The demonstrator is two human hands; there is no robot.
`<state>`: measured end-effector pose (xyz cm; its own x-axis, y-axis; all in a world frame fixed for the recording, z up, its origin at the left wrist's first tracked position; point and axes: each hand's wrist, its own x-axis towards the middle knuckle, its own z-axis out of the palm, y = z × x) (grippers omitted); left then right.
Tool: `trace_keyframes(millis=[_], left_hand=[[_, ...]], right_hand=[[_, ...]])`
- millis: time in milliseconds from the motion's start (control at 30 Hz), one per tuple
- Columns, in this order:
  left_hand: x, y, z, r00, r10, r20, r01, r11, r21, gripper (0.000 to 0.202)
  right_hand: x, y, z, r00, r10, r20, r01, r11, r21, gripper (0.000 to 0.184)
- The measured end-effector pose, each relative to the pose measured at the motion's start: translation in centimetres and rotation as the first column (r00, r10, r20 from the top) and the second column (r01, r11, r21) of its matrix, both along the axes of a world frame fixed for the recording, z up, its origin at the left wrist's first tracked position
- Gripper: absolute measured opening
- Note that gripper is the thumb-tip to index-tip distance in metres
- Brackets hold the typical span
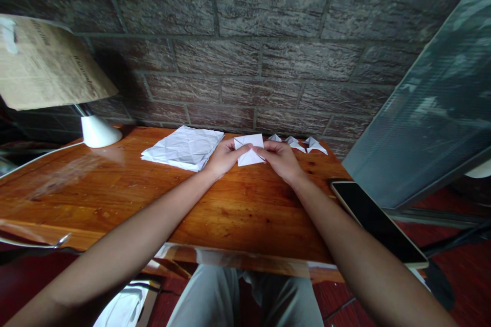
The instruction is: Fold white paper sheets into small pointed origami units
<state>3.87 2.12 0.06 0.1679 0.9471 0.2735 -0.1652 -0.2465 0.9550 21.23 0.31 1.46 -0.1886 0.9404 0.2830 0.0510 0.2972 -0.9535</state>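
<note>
A small folded white paper (250,149) lies on the wooden table (153,189) near the far edge. My left hand (223,157) pinches its left side with fingers closed. On the other side, my right hand (281,157) grips the paper's right edge, fingers curled on it. A stack of crumpled white sheets (184,147) rests just left of my left hand. Three small folded paper pieces (301,144) sit in a row to the right of my right hand, close to the brick wall.
A white lamp base (99,132) with a paper shade (46,64) stands at the back left. A dark phone (378,222) lies at the table's right edge. A brick wall (268,51) runs behind the table, and a grey slanted panel (433,107) stands at right.
</note>
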Motion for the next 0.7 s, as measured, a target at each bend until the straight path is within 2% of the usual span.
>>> trace_keyframes(millis=[500, 700], left_hand=[[-0.06, -0.06, 0.33, 0.999, -0.044, -0.005, 0.044, 0.999, 0.020, 0.043], [-0.10, 0.03, 0.23, 0.999, -0.045, -0.015, 0.045, 0.999, 0.031, 0.042]], right_hand=[[0.18, 0.17, 0.03, 1.000, -0.010, 0.006, 0.010, 1.000, -0.006, 0.040], [0.06, 0.08, 0.15, 1.000, 0.002, -0.014, -0.003, 0.999, -0.048, 0.041]])
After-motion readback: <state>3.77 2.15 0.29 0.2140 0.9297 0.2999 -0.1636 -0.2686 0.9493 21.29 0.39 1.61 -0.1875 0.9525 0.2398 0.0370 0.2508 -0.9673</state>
